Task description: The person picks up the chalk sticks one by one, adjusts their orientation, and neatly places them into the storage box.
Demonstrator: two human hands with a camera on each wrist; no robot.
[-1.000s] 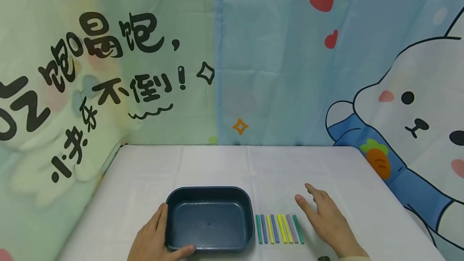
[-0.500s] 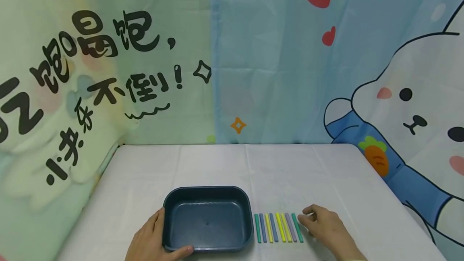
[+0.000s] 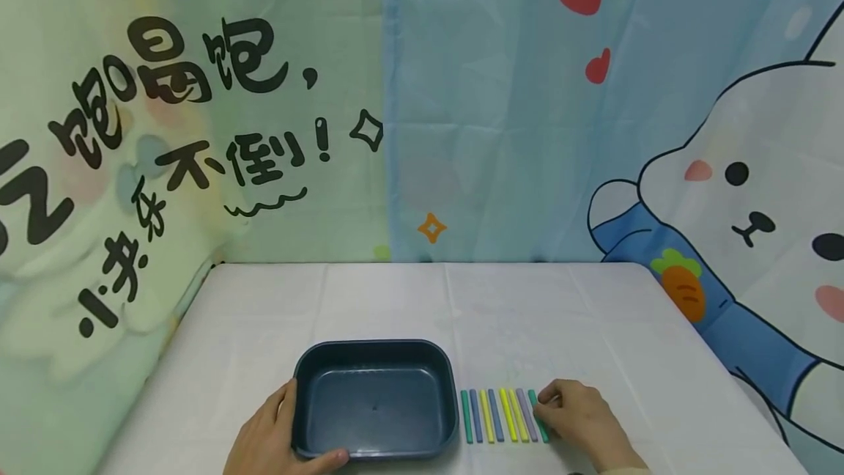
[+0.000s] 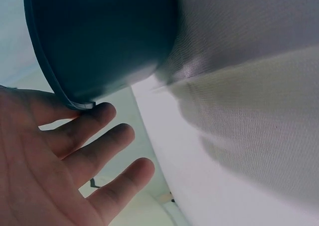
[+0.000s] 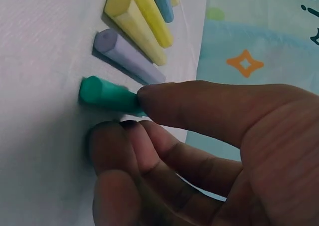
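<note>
At the left side of a dark blue rectangular tray (image 3: 376, 450), my left hand (image 3: 277, 431) holds the near corner, its thumb along the front rim. In the left wrist view, fingertips (image 4: 105, 113) touch the tray's rim, while the other fingers are spread off it. Right of the tray lies a row of several coloured chalk sticks. My right hand (image 3: 583, 416) pinches at the rightmost green chalk stick (image 5: 107, 94), which lies on the cloth. Its thumb touches the stick, with the other fingers curled at the opposite side. A purple chalk stick (image 5: 127, 56) lies beside it.
A white cloth (image 3: 395, 299) covers the table. Yellow chalk sticks (image 3: 506, 415), blue ones (image 3: 496, 416) and another green one (image 3: 466, 416) lie parallel, close to the tray's right wall. Printed curtains (image 3: 475, 94) hang behind the table's far edge.
My right hand has come down and left to the rightmost green chalk stick, its fingers drawing together. The left hand stays at the tray. The head view shifts slightly.
</note>
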